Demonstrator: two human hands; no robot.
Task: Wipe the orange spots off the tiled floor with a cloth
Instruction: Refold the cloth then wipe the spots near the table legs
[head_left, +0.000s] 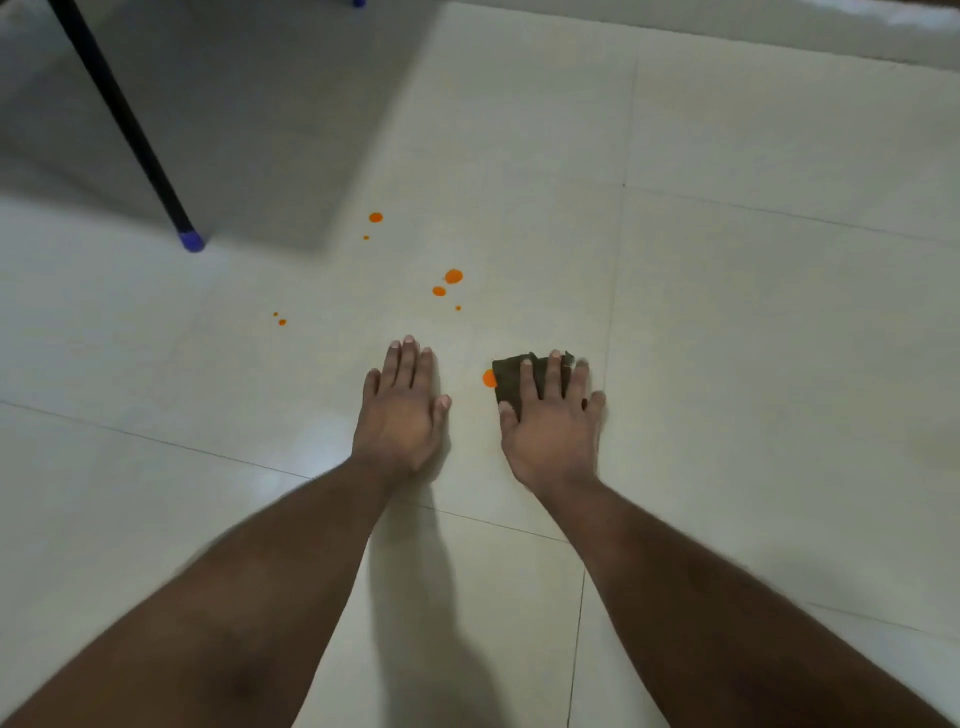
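My right hand lies flat on a small dark cloth, pressing it onto the cream tiled floor. An orange spot peeks out at the cloth's left edge. My left hand rests flat on the bare tile beside it, fingers together, holding nothing. Further ahead lie several more orange spots: a pair just beyond my left hand, another further back, and tiny ones to the left.
A black furniture leg with a blue foot slants down at the upper left, casting a large shadow over the tiles behind it. Another blue foot shows at the top edge. Tile joints cross the floor.
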